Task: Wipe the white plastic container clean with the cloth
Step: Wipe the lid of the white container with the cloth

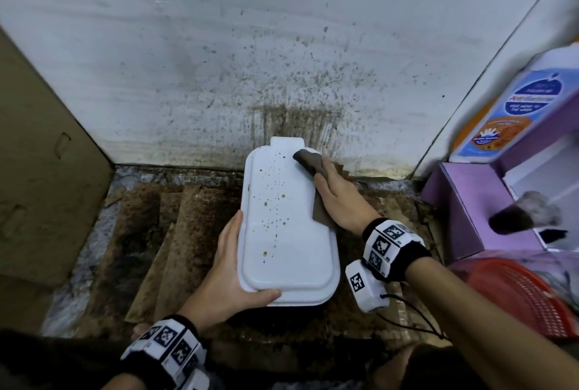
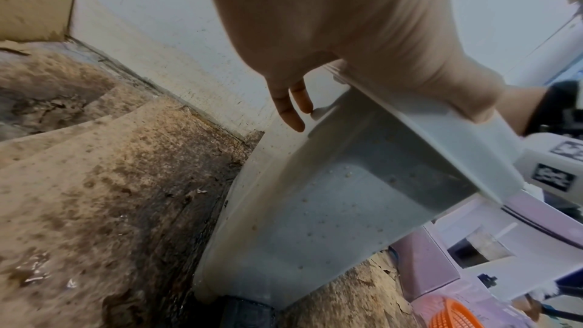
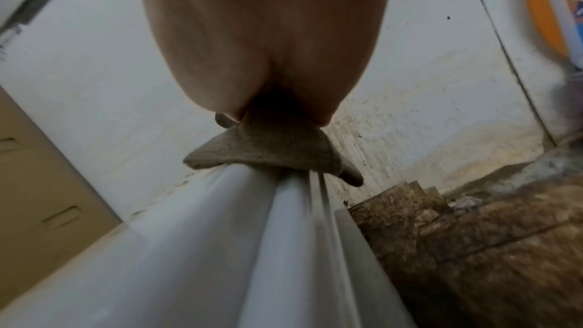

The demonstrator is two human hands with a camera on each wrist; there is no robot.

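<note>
a cardboard box (image 1: 47, 176) stands at the far left. the left hand (image 1: 233, 267) grips the near left corner of the white plastic container (image 1: 286, 233), thumb curled over the rim, tilting it up off the stained floor (image 1: 175, 233) against the wall. brown specks dot its face. the right hand (image 1: 340, 198) presses the brown cloth (image 1: 308, 159), fingers closed on it, at the far right edge. a hard stroke could likely slip the tilted container loose or smear the specks.
</note>
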